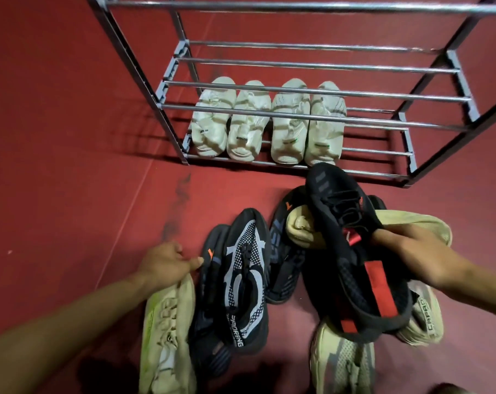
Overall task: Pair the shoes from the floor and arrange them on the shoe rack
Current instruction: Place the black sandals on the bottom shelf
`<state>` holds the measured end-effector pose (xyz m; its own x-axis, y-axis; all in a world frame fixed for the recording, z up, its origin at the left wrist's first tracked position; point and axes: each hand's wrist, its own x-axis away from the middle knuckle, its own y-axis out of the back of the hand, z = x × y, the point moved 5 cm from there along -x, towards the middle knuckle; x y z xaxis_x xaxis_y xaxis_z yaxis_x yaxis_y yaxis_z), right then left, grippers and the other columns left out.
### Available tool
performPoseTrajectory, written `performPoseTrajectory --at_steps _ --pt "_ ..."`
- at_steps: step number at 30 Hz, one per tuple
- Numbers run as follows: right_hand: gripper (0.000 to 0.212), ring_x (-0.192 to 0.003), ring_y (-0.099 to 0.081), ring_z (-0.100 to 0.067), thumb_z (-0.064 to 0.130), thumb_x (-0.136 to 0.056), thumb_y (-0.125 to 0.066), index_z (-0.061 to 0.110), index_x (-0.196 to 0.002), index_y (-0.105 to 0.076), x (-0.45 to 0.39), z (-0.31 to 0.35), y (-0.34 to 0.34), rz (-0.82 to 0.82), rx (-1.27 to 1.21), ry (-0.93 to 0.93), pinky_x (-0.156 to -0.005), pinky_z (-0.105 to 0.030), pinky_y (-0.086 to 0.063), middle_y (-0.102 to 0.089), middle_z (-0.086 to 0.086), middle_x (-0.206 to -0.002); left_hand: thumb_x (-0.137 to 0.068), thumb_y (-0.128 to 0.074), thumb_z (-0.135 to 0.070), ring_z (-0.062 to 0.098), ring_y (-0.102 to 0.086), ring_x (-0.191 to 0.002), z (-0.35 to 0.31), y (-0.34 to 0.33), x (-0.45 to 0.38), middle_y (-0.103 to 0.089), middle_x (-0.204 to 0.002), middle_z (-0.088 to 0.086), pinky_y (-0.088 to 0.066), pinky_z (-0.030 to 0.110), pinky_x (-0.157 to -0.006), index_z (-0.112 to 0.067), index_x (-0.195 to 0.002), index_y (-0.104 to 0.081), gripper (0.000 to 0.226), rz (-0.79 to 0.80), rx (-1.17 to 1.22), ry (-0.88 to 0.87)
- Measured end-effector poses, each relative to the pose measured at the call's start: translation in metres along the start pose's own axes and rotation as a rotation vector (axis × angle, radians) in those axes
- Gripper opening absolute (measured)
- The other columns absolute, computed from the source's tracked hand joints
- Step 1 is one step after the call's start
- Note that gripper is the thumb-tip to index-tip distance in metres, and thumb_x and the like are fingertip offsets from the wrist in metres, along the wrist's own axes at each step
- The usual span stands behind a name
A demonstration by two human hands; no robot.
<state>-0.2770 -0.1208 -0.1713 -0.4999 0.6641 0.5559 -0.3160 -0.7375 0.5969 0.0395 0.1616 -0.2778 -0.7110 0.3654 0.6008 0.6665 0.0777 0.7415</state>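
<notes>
A metal shoe rack [306, 118] stands ahead with two pairs of white shoes [268, 123] side by side on its lowest tier. My right hand [417, 257] is shut on a black shoe with red stripes [352, 245], lifted over the floor pile. My left hand [167, 263] rests with fingers apart on the toe of a cream shoe [167, 334] lying at the left of the pile. Beside it lies a black and white patterned shoe [244, 277], partly over a dark shoe with an orange mark [210, 254].
More shoes lie on the red floor [56, 166]: a dark shoe [283, 251], a beige shoe [306, 228] under the lifted one, a cream shoe with lettering [426, 319] and a cream and grey shoe [343, 362]. The rack's upper tiers hold nothing.
</notes>
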Motion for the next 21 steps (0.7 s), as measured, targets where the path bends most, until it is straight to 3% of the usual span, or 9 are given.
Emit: performPoseTrajectory --at_steps 3,6,8,10,13,15,17,19,21 --pt "0.047 -0.073 -0.067 -0.032 0.05 -0.082 -0.058 0.005 -0.071 -0.067 0.001 0.009 -0.009 0.01 0.141 0.037 -0.066 -0.042 -0.049 -0.071 -0.01 -0.07 -0.073 -0.079 -0.061 0.027 -0.07 -0.091 -0.023 -0.015 0.004 -0.074 -0.091 0.004 -0.054 0.033 -0.078 -0.013 -0.091 -0.055 0.056 -0.036 -0.168 -0.071" --pt "0.039 -0.069 -0.065 -0.029 0.037 -0.09 -0.061 0.003 -0.07 -0.065 -0.001 0.011 -0.012 0.005 0.16 0.039 -0.062 -0.038 -0.045 -0.07 -0.013 -0.069 -0.078 -0.08 -0.051 0.028 -0.068 -0.088 -0.027 -0.019 0.002 -0.069 -0.089 0.005 -0.052 0.032 -0.077 -0.011 -0.095 -0.059 0.048 -0.029 -0.102 -0.048" --pt "0.036 -0.061 -0.063 -0.027 0.033 -0.089 -0.062 0.003 -0.071 -0.067 0.0 0.01 -0.006 0.022 0.112 0.026 -0.06 -0.039 -0.048 -0.069 -0.013 -0.067 -0.082 -0.08 -0.042 0.021 -0.058 -0.065 -0.022 -0.013 0.002 -0.06 -0.067 -0.002 -0.045 0.029 -0.064 -0.016 -0.076 -0.058 0.034 0.024 -0.026 -0.072" --pt "0.035 -0.056 -0.062 -0.023 0.034 -0.085 -0.059 0.004 -0.072 -0.069 0.0 0.002 0.009 0.004 0.111 0.009 -0.057 -0.038 -0.051 -0.069 -0.015 -0.068 -0.085 -0.077 -0.038 0.022 -0.053 -0.058 -0.017 0.002 -0.002 -0.054 -0.057 -0.001 -0.037 0.028 -0.056 -0.015 -0.063 -0.052 0.04 0.031 -0.122 -0.102" --pt "0.056 -0.076 -0.072 -0.02 0.06 -0.069 -0.046 0.018 -0.092 -0.074 0.004 -0.013 0.037 0.008 0.265 -0.028 -0.079 -0.044 -0.057 -0.076 0.0 -0.082 -0.088 -0.072 -0.041 0.029 -0.067 -0.079 -0.021 0.024 -0.008 -0.068 -0.073 0.011 -0.042 0.029 -0.061 -0.011 -0.065 -0.058 0.041 0.048 -0.331 -0.092" --pt "0.054 -0.079 -0.072 -0.019 0.063 -0.07 -0.043 0.024 -0.09 -0.076 0.007 -0.022 0.053 0.001 0.328 -0.07 -0.082 -0.046 -0.056 -0.077 0.004 -0.081 -0.092 -0.067 -0.041 0.031 -0.066 -0.087 -0.03 0.027 -0.009 -0.07 -0.084 0.013 -0.044 0.032 -0.066 -0.013 -0.071 -0.055 0.037 0.045 -0.34 -0.11" --pt "0.039 -0.074 -0.072 -0.021 0.05 -0.084 -0.053 0.02 -0.08 -0.077 0.009 -0.026 0.06 -0.045 0.323 -0.096 -0.078 -0.046 -0.056 -0.076 0.002 -0.073 -0.095 -0.058 -0.039 0.032 -0.06 -0.085 -0.036 0.029 -0.011 -0.063 -0.086 0.012 -0.043 0.035 -0.068 -0.016 -0.076 -0.045 0.032 0.03 -0.244 -0.165" --pt "0.032 -0.073 -0.071 -0.026 0.035 -0.091 -0.059 0.013 -0.076 -0.077 0.007 -0.035 0.06 -0.075 0.294 -0.098 -0.077 -0.047 -0.057 -0.075 -0.002 -0.068 -0.092 -0.054 -0.041 0.033 -0.062 -0.077 -0.037 0.04 -0.008 -0.058 -0.08 0.012 -0.055 0.043 -0.071 -0.019 -0.078 -0.041 0.029 0.051 0.012 -0.201" --pt "0.03 -0.074 -0.071 -0.026 0.031 -0.091 -0.059 0.012 -0.077 -0.076 0.008 -0.041 0.054 -0.069 0.299 -0.089 -0.076 -0.047 -0.056 -0.074 0.0 -0.067 -0.086 -0.052 -0.045 0.034 -0.063 -0.072 -0.035 0.062 -0.002 -0.057 -0.076 0.013 -0.056 0.047 -0.068 -0.018 -0.081 -0.042 0.029 -0.07 0.201 -0.221"
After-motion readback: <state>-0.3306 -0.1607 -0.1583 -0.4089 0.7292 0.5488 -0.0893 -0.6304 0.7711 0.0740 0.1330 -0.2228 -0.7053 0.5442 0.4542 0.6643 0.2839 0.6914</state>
